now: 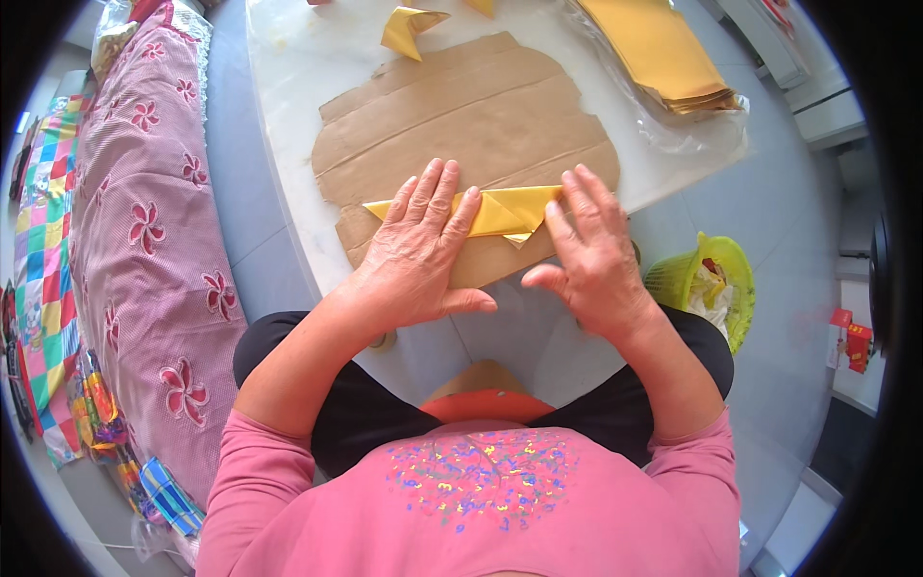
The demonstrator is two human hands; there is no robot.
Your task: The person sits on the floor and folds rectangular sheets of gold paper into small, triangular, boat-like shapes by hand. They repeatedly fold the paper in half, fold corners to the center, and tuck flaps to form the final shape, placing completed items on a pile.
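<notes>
A strip of folded gold paper (524, 207) lies flat on a brown cardboard sheet (461, 106), near the sheet's front edge. My left hand (413, 240) rests flat across the left part of the strip, fingers stretched out, with a pointed tip of paper showing past it. On the strip's right end lie the fingertips of my right hand (591, 245), the thumb spread away from them. Between the hands a small folded point sticks out toward me. Both hands press on the paper from above without gripping it.
Beyond the cardboard, a folded gold paper piece (411, 29) lies on the white table (288, 87). A stack of gold paper sheets (663, 48) in clear plastic sits at the far right. A yellow-green basket (738, 298) stands right of my knee; a pink cloth-covered piece of furniture (144, 260) is at left.
</notes>
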